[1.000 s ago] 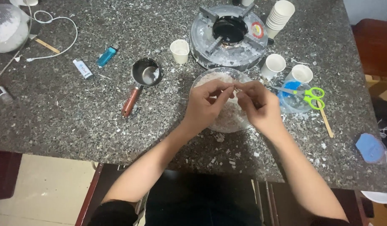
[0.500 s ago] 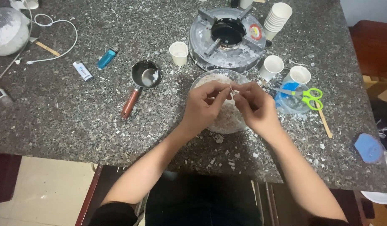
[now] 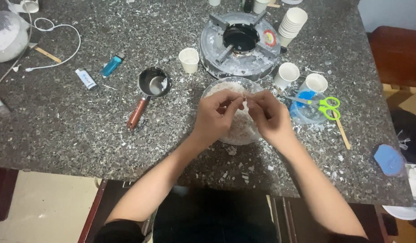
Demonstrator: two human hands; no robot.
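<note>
Both hands remain over the clear bowl of pale flakes; no shift noted. Left hand and right hand each pinch a small fragment between them, fingertips pressed together.

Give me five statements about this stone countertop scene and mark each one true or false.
1. Both hands, the left hand and the right hand, meet over the clear glass bowl of pale flakes. True.
2. The green-handled scissors lie left of the bowl. False: they lie to its right, on a blue-bottomed container.
3. The small metal saucepan with a reddish-brown handle sits left of the bowl. True.
4. The round grey portable burner carries a pot. False: nothing stands on it.
5. The blue lighter is held in the left hand. False: it lies on the speckled grey countertop, far from both hands.
</note>
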